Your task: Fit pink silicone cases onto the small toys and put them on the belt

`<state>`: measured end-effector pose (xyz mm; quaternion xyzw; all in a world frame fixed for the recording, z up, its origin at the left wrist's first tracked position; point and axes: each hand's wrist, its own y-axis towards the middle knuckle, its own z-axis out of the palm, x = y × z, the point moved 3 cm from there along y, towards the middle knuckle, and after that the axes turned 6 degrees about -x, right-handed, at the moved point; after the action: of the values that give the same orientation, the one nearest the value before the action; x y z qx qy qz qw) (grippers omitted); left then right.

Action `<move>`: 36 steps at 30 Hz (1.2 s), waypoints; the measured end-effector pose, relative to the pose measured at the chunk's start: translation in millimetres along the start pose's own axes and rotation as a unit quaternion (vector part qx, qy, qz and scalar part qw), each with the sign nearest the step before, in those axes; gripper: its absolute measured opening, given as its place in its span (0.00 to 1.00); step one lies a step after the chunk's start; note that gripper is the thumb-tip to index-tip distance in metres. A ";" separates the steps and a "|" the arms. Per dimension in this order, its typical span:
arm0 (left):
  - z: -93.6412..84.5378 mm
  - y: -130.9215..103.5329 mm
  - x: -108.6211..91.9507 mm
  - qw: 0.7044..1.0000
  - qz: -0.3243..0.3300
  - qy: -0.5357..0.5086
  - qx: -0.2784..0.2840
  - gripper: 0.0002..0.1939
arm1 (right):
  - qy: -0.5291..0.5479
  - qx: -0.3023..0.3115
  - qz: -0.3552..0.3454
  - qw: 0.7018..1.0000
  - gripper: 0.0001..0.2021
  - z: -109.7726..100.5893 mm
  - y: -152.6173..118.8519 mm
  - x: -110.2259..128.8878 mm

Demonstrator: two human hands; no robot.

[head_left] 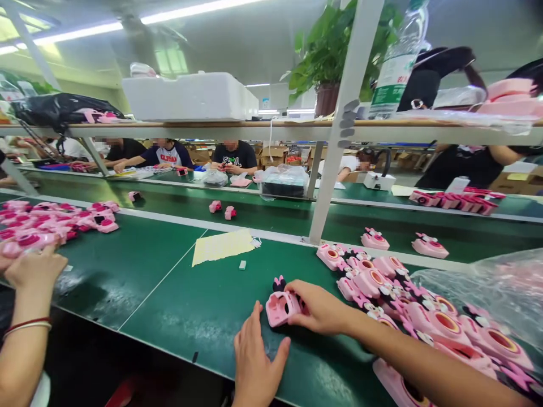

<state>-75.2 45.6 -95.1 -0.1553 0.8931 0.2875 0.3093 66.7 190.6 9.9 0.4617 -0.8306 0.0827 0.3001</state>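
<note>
My right hand [318,308] is closed on a pink plastic toy camera shell [276,310], its fingers and thumb at the right side. The shell's hollow inside faces me, and a black piece with a pink bow [279,284] sticks up from its top. Just left of and below it, my left hand [258,356] is open, fingers stretched and thumb apart, holding nothing. A heap of similar pink shells [373,280] with round, yellow-rimmed openings lies on the green table [178,305] to the right, partly behind my right forearm.
A yellow paper sheet [223,247] and a small pale block [242,264] lie ahead. Another person's hand [36,271] works at a pink pile [55,220] on the left. A metal post [335,147] carries the shelf. A clear plastic bag [500,288] lies far right.
</note>
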 end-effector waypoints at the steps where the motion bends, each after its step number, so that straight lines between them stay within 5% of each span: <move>1: 0.8 1.6 0.3 1.000 0.002 0.011 0.009 0.35 | 0.019 0.000 0.001 1.000 0.28 7.4 -2.1 -6.3; 6: 2.5 25.8 -9.2 0.999 -0.012 -0.001 0.031 0.32 | -0.008 0.057 -0.052 0.997 0.53 24.0 -16.8 -30.5; 8: 4.1 38.4 -13.9 0.997 -0.014 -0.037 0.067 0.30 | -0.078 0.050 -0.021 0.995 0.57 24.4 -21.3 -37.8; 13: -1.1 47.6 -8.6 0.990 -0.035 -0.122 0.054 0.25 | -0.147 0.031 0.106 0.983 0.39 -6.2 -20.6 -49.7; 18: -6.4 43.5 1.0 0.986 -0.036 -0.162 0.028 0.24 | -0.253 -0.120 0.130 0.951 0.32 -72.2 -8.7 -73.2; 22: -3.1 45.3 -1.3 0.986 -0.020 -0.149 0.066 0.24 | -0.291 -0.075 0.215 0.929 0.42 -88.0 -4.8 -111.0; 25: -4.3 46.3 -1.6 0.986 -0.017 -0.148 0.080 0.23 | -0.274 -0.045 0.225 0.934 0.35 -93.4 -2.4 -123.6; 31: -3.9 35.2 11.4 0.985 0.006 -0.135 0.105 0.25 | -0.278 -0.082 0.164 0.943 0.30 -105.8 31.2 -84.3; 36: 13.1 20.2 27.4 0.993 0.032 -0.111 0.020 0.29 | -0.153 -0.032 0.071 0.985 0.25 -54.6 118.6 -43.0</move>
<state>-99.1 66.8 -112.7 -0.0876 0.8633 0.2947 0.4003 9.9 310.5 45.8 0.3986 -0.8998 0.0054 0.1776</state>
